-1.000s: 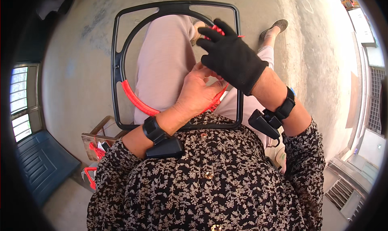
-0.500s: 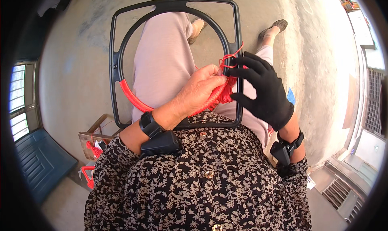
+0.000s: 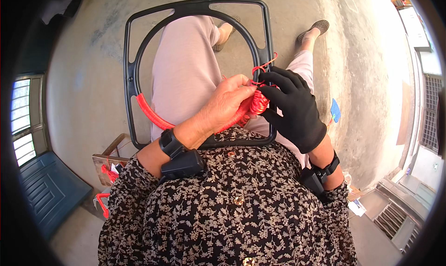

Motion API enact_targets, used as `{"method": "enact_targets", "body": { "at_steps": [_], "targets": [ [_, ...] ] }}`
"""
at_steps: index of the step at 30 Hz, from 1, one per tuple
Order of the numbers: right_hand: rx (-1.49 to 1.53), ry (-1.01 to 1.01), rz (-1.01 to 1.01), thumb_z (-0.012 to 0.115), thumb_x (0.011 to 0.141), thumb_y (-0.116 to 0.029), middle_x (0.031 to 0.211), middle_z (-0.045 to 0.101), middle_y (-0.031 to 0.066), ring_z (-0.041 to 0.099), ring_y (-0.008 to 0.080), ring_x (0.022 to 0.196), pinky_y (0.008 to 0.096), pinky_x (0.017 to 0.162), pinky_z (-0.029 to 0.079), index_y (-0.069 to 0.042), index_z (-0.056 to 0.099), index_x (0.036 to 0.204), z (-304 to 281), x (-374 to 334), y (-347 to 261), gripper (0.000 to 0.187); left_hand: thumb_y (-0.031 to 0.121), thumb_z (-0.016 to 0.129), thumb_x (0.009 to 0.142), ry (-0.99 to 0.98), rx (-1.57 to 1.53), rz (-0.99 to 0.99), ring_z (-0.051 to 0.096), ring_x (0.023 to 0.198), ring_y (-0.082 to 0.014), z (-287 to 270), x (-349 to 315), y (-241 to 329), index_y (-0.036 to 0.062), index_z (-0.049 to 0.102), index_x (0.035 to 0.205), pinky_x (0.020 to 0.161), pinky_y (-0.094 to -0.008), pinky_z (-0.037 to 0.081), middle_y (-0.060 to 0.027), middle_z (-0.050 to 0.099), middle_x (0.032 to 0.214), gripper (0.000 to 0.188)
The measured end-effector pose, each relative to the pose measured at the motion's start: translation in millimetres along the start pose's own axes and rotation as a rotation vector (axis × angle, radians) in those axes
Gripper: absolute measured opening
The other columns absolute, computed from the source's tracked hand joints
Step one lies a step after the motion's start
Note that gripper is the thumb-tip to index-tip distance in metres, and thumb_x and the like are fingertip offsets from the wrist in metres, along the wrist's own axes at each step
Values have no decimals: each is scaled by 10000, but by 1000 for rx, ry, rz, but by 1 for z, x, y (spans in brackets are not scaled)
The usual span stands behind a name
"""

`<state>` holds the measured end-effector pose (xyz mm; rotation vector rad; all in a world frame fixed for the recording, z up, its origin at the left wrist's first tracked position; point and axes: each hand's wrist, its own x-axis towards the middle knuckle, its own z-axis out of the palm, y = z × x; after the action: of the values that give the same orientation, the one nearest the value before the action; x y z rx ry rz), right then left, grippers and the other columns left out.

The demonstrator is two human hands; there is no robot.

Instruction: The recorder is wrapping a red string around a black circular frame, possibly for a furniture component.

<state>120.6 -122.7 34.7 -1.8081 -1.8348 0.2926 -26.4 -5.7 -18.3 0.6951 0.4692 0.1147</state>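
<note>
A black frame (image 3: 128,61), a rounded rectangle with a circular ring (image 3: 149,34) inside, rests across my lap. Red cord (image 3: 152,115) is wound tightly round the lower part of that ring. My bare left hand (image 3: 227,101) pinches the cord against the ring's right side, thumb and fingertips together. Just right of it hangs a looped bundle of red cord (image 3: 259,103). My right hand (image 3: 297,108), in a black glove, reaches over the frame's right bar with its fingers curled round the bundle. A loose cord end (image 3: 275,57) sticks up above; the glove partly hides the loops.
At the left stands a wooden stool or box (image 3: 103,166) with red strands on it, near a blue panel (image 3: 51,184). A blue fly-swatter-like paddle (image 3: 335,110) shows beyond my right hand. My legs extend beneath the frame over the concrete floor (image 3: 107,52).
My right hand has come left and its fingers have closed in on the cord bundle. The loops look more gathered and the frame has shifted slightly left. My left hand keeps its pinch.
</note>
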Motion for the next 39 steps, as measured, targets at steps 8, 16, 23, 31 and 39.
{"method": "enact_targets", "body": {
  "at_steps": [8,16,23,31,39],
  "targets": [
    [18,70,-2,715,630,-71,1149,576,96,513,299,1135,429,938,422,-80,595,987,5,-1,1,377,55,412,963,5,12,-17,616,812,-145,-1,0,1,-20,491,1029,732,-275,528,-106,595,949,128],
    [164,64,-57,709,672,-59,1058,600,102,568,294,1060,398,929,427,-49,589,1015,1,-5,-4,364,96,548,918,84,148,100,566,740,-64,0,4,0,-1,562,903,667,-209,468,-39,608,842,99],
    [1264,275,566,514,922,-163,1035,629,111,621,215,947,319,925,431,24,510,1189,-11,-24,-12,327,94,535,928,141,140,-42,618,654,-110,6,1,9,14,530,929,582,-229,530,-72,619,835,80],
    [1899,511,685,468,962,-400,693,472,-7,425,97,515,248,527,367,-32,520,1073,-37,-47,27,388,122,546,928,144,118,-86,627,625,-133,6,-2,11,14,532,929,561,-258,540,-91,617,807,108],
    [1844,711,504,371,1010,-282,697,421,-29,401,25,443,195,446,352,-51,464,992,-58,-88,66,250,114,536,931,104,33,-105,628,593,-139,4,-2,10,15,526,918,549,-275,544,-96,617,781,100]
  ]
}}
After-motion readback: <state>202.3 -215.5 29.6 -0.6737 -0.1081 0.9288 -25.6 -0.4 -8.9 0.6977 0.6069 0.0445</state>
